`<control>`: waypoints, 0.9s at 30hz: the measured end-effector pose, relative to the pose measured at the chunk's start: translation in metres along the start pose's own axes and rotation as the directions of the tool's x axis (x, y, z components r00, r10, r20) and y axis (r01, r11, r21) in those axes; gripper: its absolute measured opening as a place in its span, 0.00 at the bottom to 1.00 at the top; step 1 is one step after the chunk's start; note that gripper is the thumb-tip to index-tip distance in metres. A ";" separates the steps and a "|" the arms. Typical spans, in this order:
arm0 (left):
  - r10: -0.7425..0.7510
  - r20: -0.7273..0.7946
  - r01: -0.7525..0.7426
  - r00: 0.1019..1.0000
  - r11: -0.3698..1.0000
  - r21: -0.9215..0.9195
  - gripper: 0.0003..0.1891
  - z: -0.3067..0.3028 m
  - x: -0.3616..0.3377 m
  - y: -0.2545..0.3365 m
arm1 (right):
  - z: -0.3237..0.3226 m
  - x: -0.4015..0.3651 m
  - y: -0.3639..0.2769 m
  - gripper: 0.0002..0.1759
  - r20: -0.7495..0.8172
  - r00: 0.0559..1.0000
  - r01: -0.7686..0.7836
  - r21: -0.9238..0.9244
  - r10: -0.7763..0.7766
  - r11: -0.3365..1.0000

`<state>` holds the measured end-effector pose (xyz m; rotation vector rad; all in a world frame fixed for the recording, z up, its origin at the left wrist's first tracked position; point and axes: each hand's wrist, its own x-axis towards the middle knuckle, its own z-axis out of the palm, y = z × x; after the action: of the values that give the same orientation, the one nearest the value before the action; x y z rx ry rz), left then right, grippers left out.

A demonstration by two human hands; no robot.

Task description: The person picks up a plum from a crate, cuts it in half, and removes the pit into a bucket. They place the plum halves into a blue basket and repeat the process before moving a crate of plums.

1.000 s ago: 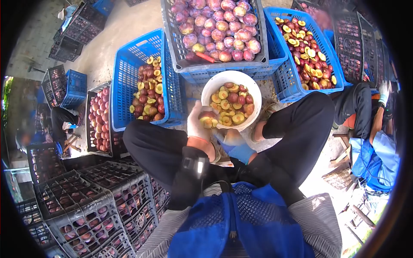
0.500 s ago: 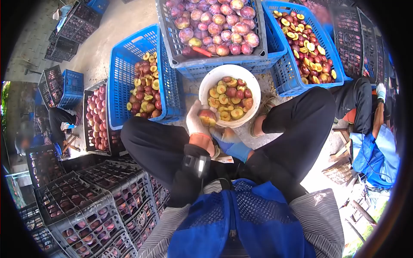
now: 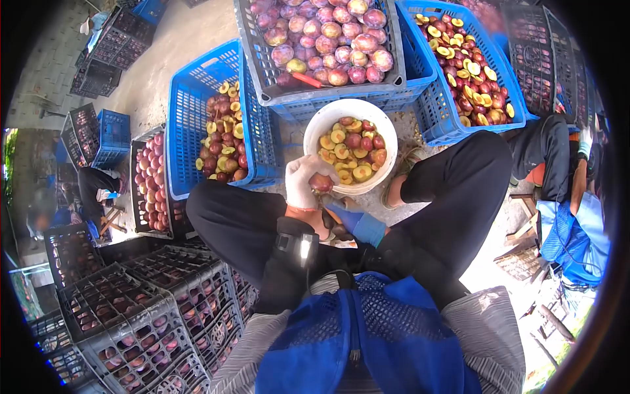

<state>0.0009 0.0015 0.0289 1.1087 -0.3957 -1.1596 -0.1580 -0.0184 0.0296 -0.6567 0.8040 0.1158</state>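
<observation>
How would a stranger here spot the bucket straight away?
Find the grey crate piled with whole plums at the top middle of the picture. Just below it stands the bucket, holding cut plums. It is round and white, unlike the square-cornered blue crates on either side.

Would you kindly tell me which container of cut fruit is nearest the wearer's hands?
The white bucket, beside the gloved left hand; it is round, whereas the other two are rectangular blue crates.

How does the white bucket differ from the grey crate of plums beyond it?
The white bucket is round, the grey crate rectangular. The bucket contains many cut plums; the crate, whole plums. The crate is raised on a blue crate; the bucket isn't. Both hold plums.
</observation>
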 end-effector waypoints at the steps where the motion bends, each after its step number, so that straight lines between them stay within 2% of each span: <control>1: -0.084 -0.078 0.070 0.993 0.984 -0.163 0.19 0.009 -0.003 0.003 | 0.002 -0.001 -0.004 0.29 0.029 0.999 -0.037 0.090 0.034 0.995; 2: -0.175 -0.136 0.123 0.975 0.937 -0.326 0.20 0.015 -0.003 0.005 | 0.002 -0.001 -0.008 0.29 0.059 0.996 -0.072 0.176 0.063 0.982; 3: -0.244 -0.064 0.153 0.968 0.769 -0.620 0.23 -0.003 0.007 -0.015 | -0.004 0.004 -0.006 0.29 0.190 0.981 -0.084 0.225 0.040 0.971; 5: -0.292 -0.145 0.131 0.945 0.748 -0.650 0.24 -0.002 0.016 -0.018 | -0.025 0.018 0.007 0.31 0.435 0.900 -0.129 0.315 -0.023 0.940; 6: -0.314 -0.185 0.117 0.931 0.738 -0.665 0.25 -0.004 0.022 -0.019 | -0.027 0.022 0.004 0.31 0.525 0.835 -0.097 0.433 -0.163 0.896; 7: -0.278 -0.107 0.123 0.955 0.696 -0.707 0.27 -0.012 0.027 -0.021 | -0.029 0.027 0.000 0.32 0.589 0.749 -0.088 0.543 -0.304 0.835; 8: -0.303 -0.189 0.081 0.934 0.695 -0.714 0.27 -0.017 0.033 -0.023 | -0.031 0.031 -0.004 0.32 0.624 0.645 -0.102 0.643 -0.441 0.759; 9: -0.328 -0.272 0.036 0.905 0.695 -0.718 0.27 -0.018 0.038 -0.019 | -0.038 0.030 -0.010 0.32 0.512 0.724 -0.020 0.686 -0.463 0.727; 10: -0.359 -0.355 -0.007 0.863 0.694 -0.719 0.28 -0.019 0.037 -0.017 | -0.038 0.035 -0.012 0.32 0.282 0.900 0.064 0.668 -0.333 0.741; 11: -0.339 -0.319 0.010 0.885 0.700 -0.714 0.30 -0.024 0.037 -0.016 | -0.039 0.042 -0.011 0.32 0.010 0.982 0.142 0.627 -0.190 0.766; 14: -0.330 -0.392 -0.074 0.859 0.677 -0.732 0.31 -0.034 0.038 0.006 | -0.039 0.039 -0.020 0.33 -0.296 0.945 0.259 0.405 -0.142 0.877; 16: 0.010 -0.524 -0.233 0.852 0.903 -0.361 0.31 -0.043 0.034 0.035 | -0.036 0.032 -0.016 0.33 -0.476 0.845 0.306 0.055 -0.244 0.951; 18: 0.229 -0.552 -0.338 0.802 0.936 -0.103 0.23 -0.090 0.042 0.058 | -0.043 0.028 -0.021 0.34 -0.508 0.825 0.366 0.144 -0.249 0.919; 19: 0.334 -0.600 -0.204 0.727 0.939 0.276 0.23 -0.091 0.042 0.075 | -0.042 0.019 -0.031 0.34 -0.530 0.816 0.373 0.180 -0.230 0.910; 20: 0.461 -0.586 -0.021 0.667 0.798 0.603 0.23 -0.081 0.044 0.096 | -0.042 0.012 -0.041 0.35 -0.550 0.806 0.389 0.214 -0.218 0.896; 21: 0.609 -0.416 0.397 0.676 0.175 0.901 0.22 -0.067 0.041 0.110 | -0.049 0.005 -0.048 0.33 -0.555 0.794 0.414 0.198 -0.247 0.888; 22: 0.783 -0.129 0.362 0.609 -0.129 0.923 0.20 -0.065 0.046 0.101 | -0.051 -0.005 -0.058 0.33 -0.565 0.781 0.445 0.205 -0.266 0.872; 24: 0.646 -0.026 0.101 0.762 -0.079 0.992 0.16 -0.032 0.051 0.081 | -0.058 -0.021 -0.075 0.31 -0.587 0.752 0.500 0.213 -0.298 0.840; 25: 0.452 0.073 -0.074 0.889 -0.015 0.997 0.14 -0.014 0.058 0.067 | -0.060 -0.021 -0.074 0.29 -0.630 0.697 0.578 0.209 -0.344 0.789; 26: 0.223 0.155 -0.166 0.963 0.031 0.986 0.14 -0.014 0.071 0.042 | -0.060 -0.020 -0.072 0.29 -0.653 0.685 0.586 0.229 -0.324 0.778; 27: -0.013 0.064 -0.064 0.998 -0.015 0.998 0.14 0.014 0.077 0.026 | -0.060 -0.019 -0.072 0.28 -0.675 0.671 0.596 0.247 -0.306 0.764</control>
<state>0.0359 -0.0733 0.0364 2.3597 -1.5066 -0.6906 -0.1853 -0.1079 0.0486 -0.4247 1.2008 -0.7907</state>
